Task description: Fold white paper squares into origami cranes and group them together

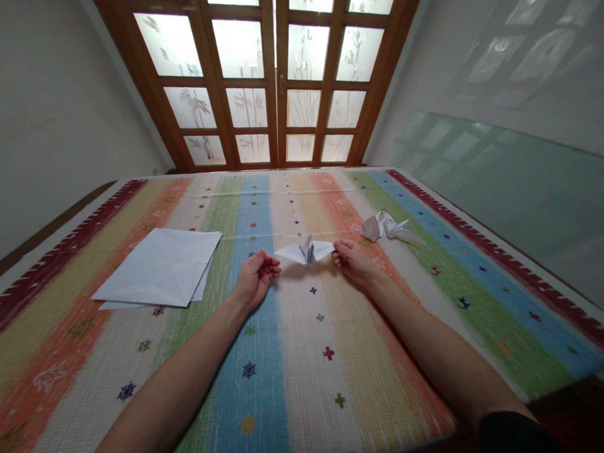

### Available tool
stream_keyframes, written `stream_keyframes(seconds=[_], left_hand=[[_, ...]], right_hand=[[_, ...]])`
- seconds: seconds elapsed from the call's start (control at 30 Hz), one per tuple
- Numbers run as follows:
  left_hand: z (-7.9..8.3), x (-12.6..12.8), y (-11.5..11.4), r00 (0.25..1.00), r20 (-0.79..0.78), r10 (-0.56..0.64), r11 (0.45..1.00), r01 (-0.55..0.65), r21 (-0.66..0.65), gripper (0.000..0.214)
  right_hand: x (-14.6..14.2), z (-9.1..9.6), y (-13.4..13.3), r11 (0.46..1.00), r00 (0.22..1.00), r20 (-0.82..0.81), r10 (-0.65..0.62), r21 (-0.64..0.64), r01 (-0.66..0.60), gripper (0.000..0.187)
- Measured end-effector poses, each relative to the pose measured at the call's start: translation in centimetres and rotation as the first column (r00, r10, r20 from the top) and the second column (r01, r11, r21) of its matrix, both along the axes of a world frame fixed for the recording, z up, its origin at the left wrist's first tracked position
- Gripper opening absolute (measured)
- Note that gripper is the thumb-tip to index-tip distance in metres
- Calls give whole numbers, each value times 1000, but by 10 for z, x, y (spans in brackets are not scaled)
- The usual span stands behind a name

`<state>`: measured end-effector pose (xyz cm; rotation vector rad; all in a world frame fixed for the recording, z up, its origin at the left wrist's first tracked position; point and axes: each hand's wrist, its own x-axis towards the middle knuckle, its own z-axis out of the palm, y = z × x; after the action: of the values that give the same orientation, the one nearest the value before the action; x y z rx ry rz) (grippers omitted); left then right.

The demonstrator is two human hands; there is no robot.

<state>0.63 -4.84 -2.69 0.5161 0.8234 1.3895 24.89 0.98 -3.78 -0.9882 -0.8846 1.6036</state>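
Observation:
A white folded paper crane (308,253) is held between my two hands, a little above the striped tablecloth (281,359). Its wings spread to the left and right, and a pointed fold rises at its middle. My left hand (258,277) is closed at the left wing tip, with thumb and forefinger pinched together and the other fingers curled. The right wing tip is pinched by my right hand (354,261). Beyond that hand, to the right, folded white paper cranes (388,227) rest on the cloth, overlapping so their number is hard to tell.
Left of my left hand lies a stack of white paper sheets (160,267), slightly fanned at its lower right. Wooden doors (274,85) with frosted panes stand past the table's far edge. A pale green glass panel (508,189) runs along the right wall.

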Motion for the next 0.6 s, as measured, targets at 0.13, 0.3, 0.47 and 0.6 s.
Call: stream_keyframes(seconds=[0.13,0.3,0.47,0.6], left_hand=[[-2,-2,0,999,-6,-33,999,33,38,34],[-6,-2,0,997,5,-80,994,79,81,33],[-8,-1,-1,995,-27,-97,989,99,108,32],[-9,0,-2,993,-99,-63,990,75,122,35]], right_hand=[[18,2,17,957,956,-48,-289,-50,286,19],[32,0,28,896,896,-65,-440,-95,434,20],[31,-6,28,840,839,-62,-541,-79,536,19],[27,-7,25,813,812,-41,-582,-44,580,18]])
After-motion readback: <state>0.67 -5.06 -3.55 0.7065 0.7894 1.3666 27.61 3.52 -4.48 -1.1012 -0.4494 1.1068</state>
